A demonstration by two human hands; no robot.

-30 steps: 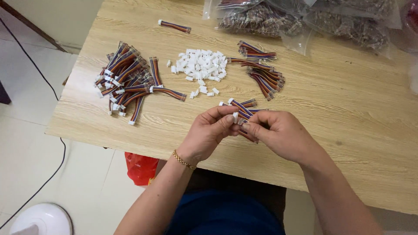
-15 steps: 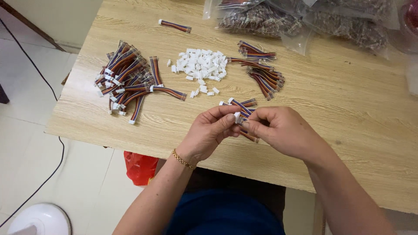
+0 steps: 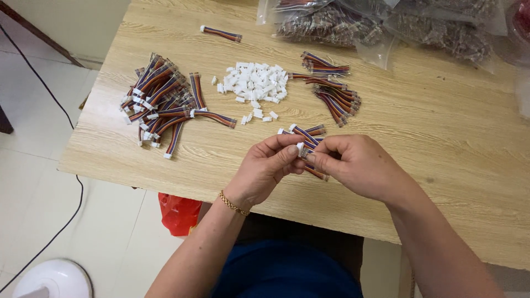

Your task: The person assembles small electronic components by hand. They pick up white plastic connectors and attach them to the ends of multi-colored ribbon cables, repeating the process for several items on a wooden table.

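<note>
The left hand and right hand meet above the near edge of the bench, fingers of both pinched together on one short striped cable. Its white plug end sits between the fingertips; the cable's long axis slants down and to the right, its tail poking out beneath the right hand. The middle is hidden by fingers.

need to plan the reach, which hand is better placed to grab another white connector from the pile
Left, probably. The left hand sits on the side of the white connector pile, with bare table between; the right hand would have to cross over it.
</note>
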